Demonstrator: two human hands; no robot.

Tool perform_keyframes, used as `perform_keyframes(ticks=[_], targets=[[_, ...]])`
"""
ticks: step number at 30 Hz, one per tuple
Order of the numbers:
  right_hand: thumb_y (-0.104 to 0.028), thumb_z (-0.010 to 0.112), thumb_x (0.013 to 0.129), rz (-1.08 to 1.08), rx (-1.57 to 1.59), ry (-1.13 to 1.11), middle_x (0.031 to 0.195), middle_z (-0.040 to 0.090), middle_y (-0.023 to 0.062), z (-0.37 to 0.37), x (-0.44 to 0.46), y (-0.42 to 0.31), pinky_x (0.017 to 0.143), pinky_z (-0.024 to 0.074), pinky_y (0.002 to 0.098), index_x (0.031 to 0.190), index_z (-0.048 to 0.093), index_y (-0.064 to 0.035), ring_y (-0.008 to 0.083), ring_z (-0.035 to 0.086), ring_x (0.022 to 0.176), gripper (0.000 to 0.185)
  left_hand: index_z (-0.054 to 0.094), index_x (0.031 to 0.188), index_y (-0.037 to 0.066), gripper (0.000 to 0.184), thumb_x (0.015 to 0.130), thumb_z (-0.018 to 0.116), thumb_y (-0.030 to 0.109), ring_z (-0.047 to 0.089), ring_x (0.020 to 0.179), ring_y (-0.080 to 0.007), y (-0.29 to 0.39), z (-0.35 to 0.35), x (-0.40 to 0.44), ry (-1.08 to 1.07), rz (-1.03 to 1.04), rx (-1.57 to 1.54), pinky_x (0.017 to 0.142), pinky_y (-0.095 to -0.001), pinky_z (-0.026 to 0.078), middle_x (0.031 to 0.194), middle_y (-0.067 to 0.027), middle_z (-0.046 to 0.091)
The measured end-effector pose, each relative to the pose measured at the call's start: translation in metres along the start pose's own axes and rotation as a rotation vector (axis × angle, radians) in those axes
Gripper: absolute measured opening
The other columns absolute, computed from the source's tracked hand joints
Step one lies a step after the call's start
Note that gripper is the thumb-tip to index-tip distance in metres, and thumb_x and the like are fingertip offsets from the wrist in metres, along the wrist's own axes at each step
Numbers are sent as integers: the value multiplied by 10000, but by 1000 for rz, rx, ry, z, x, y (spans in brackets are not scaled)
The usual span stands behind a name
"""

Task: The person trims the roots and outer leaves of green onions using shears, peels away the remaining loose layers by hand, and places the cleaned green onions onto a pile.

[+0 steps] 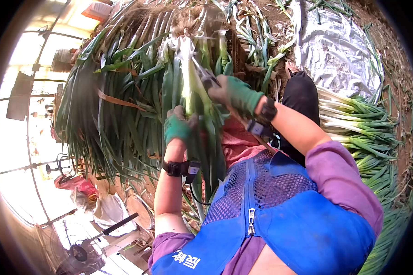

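Observation:
A thick green onion (186, 68) stands root end up in front of my body, its white peeled skin bunched near the top. My left hand (178, 124), in a green and grey glove, is closed around its lower stalk. Gloved the same way, my right hand (234, 94) grips a dark tool (207, 75) whose tip lies against the right side of the stalk. Most of the tool is covered by my fingers and blurred. Behind and left of my hands, a large pile of green onions (124, 91) has its roots at the top and leaves hanging down.
On the right, cleaned green onions (353, 119) lie in rows beside a white plastic sheet (337, 50). My dark-covered knee (303, 96) is near my right arm. A fan (80, 252) stands at the lower left. Loose leaves and peelings (261, 41) litter the ground ahead.

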State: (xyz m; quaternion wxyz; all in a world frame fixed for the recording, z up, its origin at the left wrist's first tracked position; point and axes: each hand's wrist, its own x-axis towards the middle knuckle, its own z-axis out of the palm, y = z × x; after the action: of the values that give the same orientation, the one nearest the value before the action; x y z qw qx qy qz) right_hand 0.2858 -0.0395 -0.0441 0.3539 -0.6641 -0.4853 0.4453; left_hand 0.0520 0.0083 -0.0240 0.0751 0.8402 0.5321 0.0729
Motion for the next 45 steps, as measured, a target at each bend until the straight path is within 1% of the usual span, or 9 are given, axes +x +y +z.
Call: perform_keyframes(ticks=[3, 17, 20, 25, 28, 31, 36, 39, 45], targets=[[-376, 629, 858, 163, 89, -56, 812, 678, 180, -7, 28, -13, 698, 537, 408, 988, 621, 82, 281, 685, 723, 476, 655, 1046, 23, 469, 771, 709, 399, 681, 768, -269, 1, -2, -3, -108, -108, -89, 736, -386, 536, 837, -165, 696], [-449, 647, 820, 10, -140, 65, 882, 699, 260, -14, 97, -23, 767, 534, 411, 980, 688, 75, 349, 711, 852, 550, 630, 1146, 3, 485, 805, 711, 339, 667, 813, -174, 3, -5, -1, -346, -211, -413, 755, -338, 535, 910, -104, 708], [-556, 620, 838, -43, -184, 125, 850, 701, 218, -8, 125, -11, 755, 548, 420, 1010, 715, 35, 332, 712, 791, 623, 627, 1166, 10, 500, 802, 715, 342, 663, 807, -172, 3, -4, -1, -345, -214, -464, 753, -336, 535, 901, -108, 705], [-399, 572, 927, 119, -5, -5, 731, 597, 70, -1, 75, 8, 536, 506, 325, 1042, 655, -31, 146, 607, 609, 394, 625, 1176, -26, 462, 832, 729, 265, 620, 798, -119, -40, 46, 34, -251, -153, -632, 707, -281, 506, 940, -58, 695], [-462, 599, 879, 53, -44, -101, 822, 682, 164, -3, -3, -9, 690, 533, 396, 1031, 644, -4, 277, 667, 702, 485, 688, 1068, 20, 304, 839, 719, 217, 602, 747, -126, -32, 40, 64, -334, -406, -966, 684, -258, 484, 906, -57, 691], [-475, 632, 828, 9, -105, -63, 898, 691, 212, 19, -31, 37, 773, 528, 408, 1035, 635, 8, 310, 687, 829, 526, 676, 1027, 4, 279, 925, 634, 260, 689, 831, -224, -56, 29, 78, -349, -237, -1123, 774, -331, 553, 931, -110, 709], [-416, 627, 845, 57, -183, 51, 1013, 686, 241, 13, -36, 69, 838, 511, 448, 1065, 635, -23, 380, 677, 918, 451, 636, 1032, 6, 272, 919, 657, 252, 663, 777, -227, -55, -9, 71, -553, -566, -1670, 748, -343, 572, 864, -84, 645], [-350, 608, 889, -275, -196, 296, 1059, 674, 259, 18, -22, 65, 851, 504, 468, 1095, 632, -35, 436, 655, 975, 376, 634, 1001, 38, 208, 911, 680, 220, 640, 737, -210, -63, -15, 54, -350, -451, -1497, 727, -336, 566, 839, -61, 621], [-423, 634, 884, -24, -110, 1, 1068, 685, 269, 42, 10, 20, 879, 507, 449, 1083, 641, 4, 417, 669, 987, 471, 591, 1022, 29, 183, 929, 636, 181, 620, 757, -172, -55, -64, 20, -137, -435, -1539, 685, -280, 543, 864, -72, 609]])
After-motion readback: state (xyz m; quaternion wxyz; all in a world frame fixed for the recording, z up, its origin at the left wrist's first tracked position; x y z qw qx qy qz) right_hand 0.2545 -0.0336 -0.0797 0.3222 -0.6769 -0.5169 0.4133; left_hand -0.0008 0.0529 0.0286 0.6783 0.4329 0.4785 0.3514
